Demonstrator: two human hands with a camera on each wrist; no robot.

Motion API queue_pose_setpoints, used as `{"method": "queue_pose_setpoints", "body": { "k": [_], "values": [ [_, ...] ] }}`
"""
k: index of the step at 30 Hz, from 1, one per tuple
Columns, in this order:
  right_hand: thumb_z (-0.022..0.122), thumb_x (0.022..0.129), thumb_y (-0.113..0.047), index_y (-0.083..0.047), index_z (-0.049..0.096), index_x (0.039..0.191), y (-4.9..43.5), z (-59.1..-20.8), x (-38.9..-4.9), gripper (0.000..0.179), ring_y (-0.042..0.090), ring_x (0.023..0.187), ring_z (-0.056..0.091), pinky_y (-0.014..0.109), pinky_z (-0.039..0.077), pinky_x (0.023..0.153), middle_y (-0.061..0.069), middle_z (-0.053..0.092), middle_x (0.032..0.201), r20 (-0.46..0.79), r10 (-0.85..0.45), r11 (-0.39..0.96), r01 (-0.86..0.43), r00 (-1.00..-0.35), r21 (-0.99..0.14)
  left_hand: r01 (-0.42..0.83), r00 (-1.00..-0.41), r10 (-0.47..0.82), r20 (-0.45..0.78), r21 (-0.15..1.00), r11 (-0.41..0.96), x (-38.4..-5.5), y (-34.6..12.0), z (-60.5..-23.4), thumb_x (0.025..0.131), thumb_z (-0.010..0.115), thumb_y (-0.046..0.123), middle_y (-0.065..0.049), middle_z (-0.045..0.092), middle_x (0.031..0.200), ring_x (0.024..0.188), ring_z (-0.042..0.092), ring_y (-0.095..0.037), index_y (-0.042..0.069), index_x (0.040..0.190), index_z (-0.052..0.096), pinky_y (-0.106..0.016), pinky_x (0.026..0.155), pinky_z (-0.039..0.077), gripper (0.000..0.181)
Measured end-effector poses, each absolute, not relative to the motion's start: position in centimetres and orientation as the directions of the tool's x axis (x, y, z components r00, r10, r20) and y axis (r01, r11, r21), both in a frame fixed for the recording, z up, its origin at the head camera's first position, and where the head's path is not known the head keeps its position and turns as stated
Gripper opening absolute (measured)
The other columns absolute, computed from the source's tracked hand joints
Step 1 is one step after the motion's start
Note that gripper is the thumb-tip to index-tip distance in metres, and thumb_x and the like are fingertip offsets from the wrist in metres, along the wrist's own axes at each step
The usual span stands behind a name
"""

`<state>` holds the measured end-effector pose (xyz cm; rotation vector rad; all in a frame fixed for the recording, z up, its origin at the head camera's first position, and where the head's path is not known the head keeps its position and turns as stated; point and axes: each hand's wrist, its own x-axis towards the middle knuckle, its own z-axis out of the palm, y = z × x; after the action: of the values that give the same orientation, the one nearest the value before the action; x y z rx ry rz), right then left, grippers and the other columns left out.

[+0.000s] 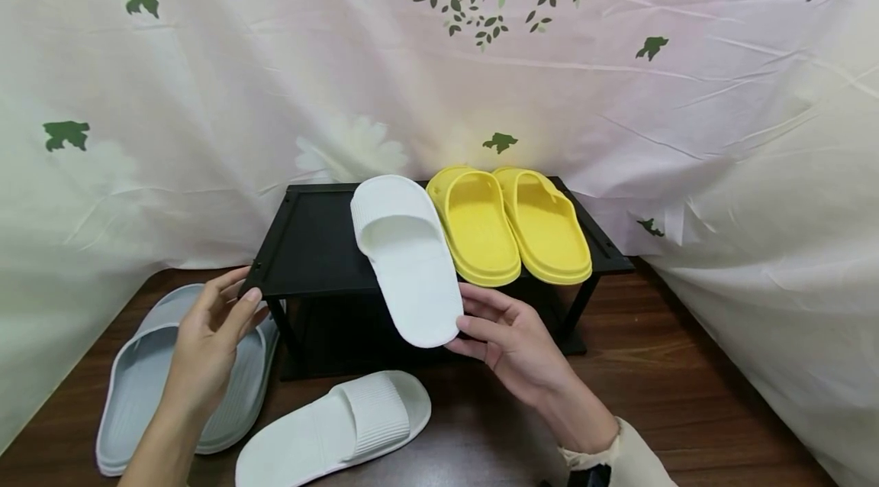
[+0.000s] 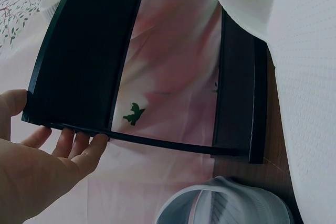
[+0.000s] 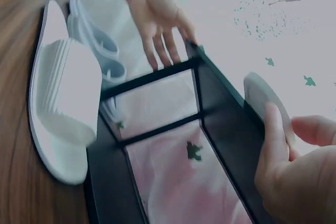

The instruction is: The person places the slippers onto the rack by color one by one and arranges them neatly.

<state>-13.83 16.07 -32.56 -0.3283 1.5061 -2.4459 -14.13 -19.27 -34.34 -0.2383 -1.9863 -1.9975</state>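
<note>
My right hand point(image 1: 511, 342) pinches the heel of a white slipper point(image 1: 419, 273), thumb on top and fingers beneath. The slipper's toe points to the back of a black shoe rack point(image 1: 309, 239), and its heel juts past the front edge. In the right wrist view the right hand point(image 3: 299, 166) holds that slipper's end above the rack. My left hand point(image 1: 209, 338) grips the rack's front left corner; in the left wrist view the thumb is on the top side and the fingers curl under the edge. A pair of yellow slippers point(image 1: 481, 231) sits on the rack's right side.
Another white slipper point(image 1: 336, 426) lies on the dark wooden floor point(image 1: 659, 395) before the rack. Grey slippers point(image 1: 137, 388) stand to the left, partly behind my left arm. A pale cloth point(image 1: 240, 90) with leaf prints hangs behind and along both sides.
</note>
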Motion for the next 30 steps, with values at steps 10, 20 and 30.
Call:
{"method": "queue_pose_setpoints", "body": {
  "k": [10,20,30],
  "values": [
    [0.056,0.096,0.013,-0.006,0.07,0.122,13.6,-32.8,-13.4,0.035,0.021,0.101,0.07,0.035,0.059,0.09,0.01,0.069,0.112,-0.004,-0.221,-0.591,0.137,-0.975,-0.795,0.325,-0.94,-0.106,0.324,0.946,0.015,-14.1,-19.3,-34.4,0.105,0.059,0.016,-0.01,0.047,0.135,0.117,0.055,-0.015,0.004,0.148,0.045,-0.017,0.093,0.053,0.047],
    [0.058,0.095,0.013,-0.003,0.07,0.113,12.4,-32.6,-13.4,0.027,0.018,0.093,0.07,0.032,0.06,0.087,0.012,0.069,0.107,-0.082,-0.111,-0.654,0.135,-0.99,-0.745,0.331,-0.939,-0.096,0.33,0.944,0.011,-14.1,-19.4,-34.3,0.105,0.058,0.016,-0.01,0.046,0.137,0.119,0.055,-0.016,0.004,0.148,0.045,-0.018,0.094,0.053,0.047],
    [0.06,0.097,0.009,-0.005,0.067,0.103,11.0,-32.3,-13.6,0.017,0.017,0.092,0.068,0.028,0.06,0.086,0.011,0.066,0.104,-0.121,0.006,-0.714,0.08,-0.993,-0.696,0.332,-0.938,-0.099,0.332,0.943,0.015,-14.1,-19.4,-34.3,0.105,0.058,0.016,-0.009,0.047,0.136,0.118,0.054,-0.016,0.004,0.149,0.044,-0.017,0.094,0.053,0.048]
  ]
}}
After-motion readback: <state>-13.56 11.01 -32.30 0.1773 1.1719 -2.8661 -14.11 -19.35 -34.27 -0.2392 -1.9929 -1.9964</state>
